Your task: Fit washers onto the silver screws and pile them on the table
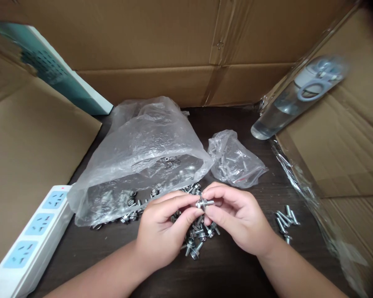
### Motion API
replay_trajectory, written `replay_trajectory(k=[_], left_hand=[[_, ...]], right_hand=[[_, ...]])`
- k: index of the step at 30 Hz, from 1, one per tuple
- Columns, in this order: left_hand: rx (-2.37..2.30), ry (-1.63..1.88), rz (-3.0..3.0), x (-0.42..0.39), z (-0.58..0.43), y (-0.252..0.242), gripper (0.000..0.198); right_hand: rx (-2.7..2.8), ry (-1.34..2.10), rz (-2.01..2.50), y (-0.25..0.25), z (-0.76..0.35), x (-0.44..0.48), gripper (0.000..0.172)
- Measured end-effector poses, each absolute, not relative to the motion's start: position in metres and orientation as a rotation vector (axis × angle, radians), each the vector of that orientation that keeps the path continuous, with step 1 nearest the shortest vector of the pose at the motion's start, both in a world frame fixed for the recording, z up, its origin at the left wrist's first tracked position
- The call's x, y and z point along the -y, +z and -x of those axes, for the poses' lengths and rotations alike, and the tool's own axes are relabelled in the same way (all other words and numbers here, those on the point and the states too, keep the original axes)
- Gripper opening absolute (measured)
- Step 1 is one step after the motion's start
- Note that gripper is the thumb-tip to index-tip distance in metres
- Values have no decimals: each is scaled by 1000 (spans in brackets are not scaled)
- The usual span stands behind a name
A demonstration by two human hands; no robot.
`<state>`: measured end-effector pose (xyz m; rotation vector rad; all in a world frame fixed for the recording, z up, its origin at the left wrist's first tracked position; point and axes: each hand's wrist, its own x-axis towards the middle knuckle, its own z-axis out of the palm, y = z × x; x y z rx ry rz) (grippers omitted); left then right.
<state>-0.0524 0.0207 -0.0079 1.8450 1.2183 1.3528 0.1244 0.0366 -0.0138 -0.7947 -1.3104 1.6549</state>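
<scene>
Between the fingertips of both hands is a small silver bolt (207, 203) with a washer around its shank. My left hand (164, 229) pinches it at the head end, and my right hand (240, 219) closes its thumb and fingers around the washer. The shank points to the right. Under the hands lies a loose pile of bolts with washers (192, 244), partly covered by my fingers. Behind it a large clear plastic bag (143, 136) lies with its mouth toward me, more bolts and washers in and around the opening.
A smaller plastic bag of bolts (236, 161) lies behind my right hand. Several plain bolts (287, 219) rest at the right. A power strip (34, 231) stands at left, a water bottle (294, 103) leans at right. Cardboard walls (149, 37) surround the dark tabletop (90, 260).
</scene>
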Motion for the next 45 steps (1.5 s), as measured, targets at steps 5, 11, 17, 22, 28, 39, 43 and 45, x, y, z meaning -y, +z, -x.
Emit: replay_trajectory(k=[5, 11, 17, 22, 28, 39, 43, 45], left_hand=[[-1178, 1370, -1869, -22, 53, -9, 14], [-1098, 1385, -1935, -22, 52, -10, 20], [-1196, 1391, -1920, -21, 51, -9, 15], [-1282, 1355, -1738, -21, 52, -9, 12], [-1238, 1333, -1701, -22, 51, -9, 10], [-1063, 1386, -1992, -22, 53, -14, 19], [-1173, 1394, -1885, -21, 52, -12, 17], [-1222, 1366, -1754, -21, 52, -11, 18]], right_hand=[[1368, 1575, 882, -11, -122, -38, 8], [1530, 1512, 978, -9, -122, -38, 30], [1479, 1542, 1043, -14, -126, -39, 36], [1340, 1617, 829, -14, -125, -36, 18], [1348, 1600, 871, -15, -122, -35, 9], [1461, 1608, 995, -14, -121, -38, 35], [1382, 1572, 982, -16, -120, -37, 27], [1327, 1603, 894, -17, -120, -37, 15]])
